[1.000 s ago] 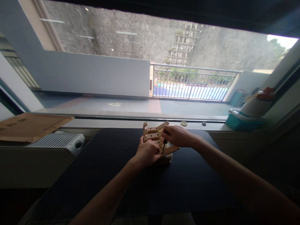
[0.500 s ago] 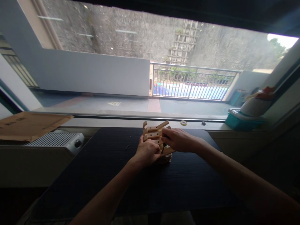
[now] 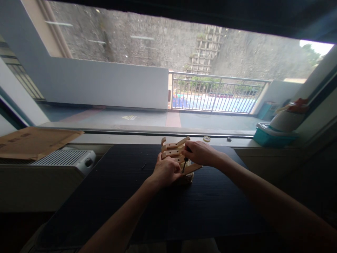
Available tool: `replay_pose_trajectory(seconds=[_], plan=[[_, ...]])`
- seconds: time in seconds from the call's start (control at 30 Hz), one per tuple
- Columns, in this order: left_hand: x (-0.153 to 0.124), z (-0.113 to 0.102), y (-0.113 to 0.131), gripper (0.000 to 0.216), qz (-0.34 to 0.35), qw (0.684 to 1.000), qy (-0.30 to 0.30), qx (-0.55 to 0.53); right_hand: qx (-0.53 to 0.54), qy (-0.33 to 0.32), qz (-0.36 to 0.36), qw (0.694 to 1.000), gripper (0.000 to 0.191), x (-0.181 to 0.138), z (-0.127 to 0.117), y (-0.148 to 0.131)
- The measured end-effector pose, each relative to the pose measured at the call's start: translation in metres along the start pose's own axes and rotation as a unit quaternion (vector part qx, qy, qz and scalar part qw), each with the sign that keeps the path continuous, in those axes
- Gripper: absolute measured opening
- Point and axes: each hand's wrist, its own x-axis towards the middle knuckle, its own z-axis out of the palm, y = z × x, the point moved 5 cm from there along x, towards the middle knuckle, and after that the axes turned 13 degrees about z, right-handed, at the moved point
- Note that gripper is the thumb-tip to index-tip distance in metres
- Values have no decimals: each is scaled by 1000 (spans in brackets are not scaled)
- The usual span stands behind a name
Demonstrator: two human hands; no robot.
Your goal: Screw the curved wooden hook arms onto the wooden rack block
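Note:
On the dark table sits a pale wooden rack (image 3: 172, 152) made of several hook-shaped slats with dark holes in them. My left hand (image 3: 167, 170) is closed on the near left side of the rack, its fingertips beside the nearest slat. In my right hand (image 3: 198, 152) is a screwdriver (image 3: 185, 162), its dark handle in the closed fingers. The shaft slants down to the nearest slat, close to my left fingertips; the tip's exact contact is too small to make out. Beneath the rack, a rough-edged block (image 3: 188, 178) partly shows.
A small dark screw-like piece (image 3: 143, 166) lies on the black table (image 3: 105, 203) left of the rack. Along the windowsill are a tape roll (image 3: 206, 139), a small metal item (image 3: 229, 139) and a teal box (image 3: 275, 135). A brown envelope (image 3: 39, 140) covers part of a radiator (image 3: 65, 158).
My right hand has risen and shifted slightly left with the screwdriver, which now stands a little more upright, and more of the nearest slat's right end shows. My left hand keeps its place.

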Motion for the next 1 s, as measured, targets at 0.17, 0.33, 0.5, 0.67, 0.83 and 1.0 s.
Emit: replay_pose_trajectory(seconds=[0.17,0.33,0.5,0.67,0.83,1.0], plan=[[0,-3,1,19,-5,1000,1,-5,7,-70,-89,994,13,-9,-13,-5],[0,-3,2,21,-9,1000,-5,-1,4,-50,-80,995,20,-6,-5,-5],[0,-2,2,22,-5,1000,0,1,-33,-34,-54,997,20,-6,-3,-7],[0,-2,0,25,-1,1000,-6,-3,-43,-72,-86,993,13,-13,-16,-19],[0,-3,2,25,-5,1000,-5,1,-59,-62,-93,992,16,-9,-11,-21],[0,-5,4,23,-3,1000,4,-2,-52,-45,-54,996,20,-4,-5,-16]])
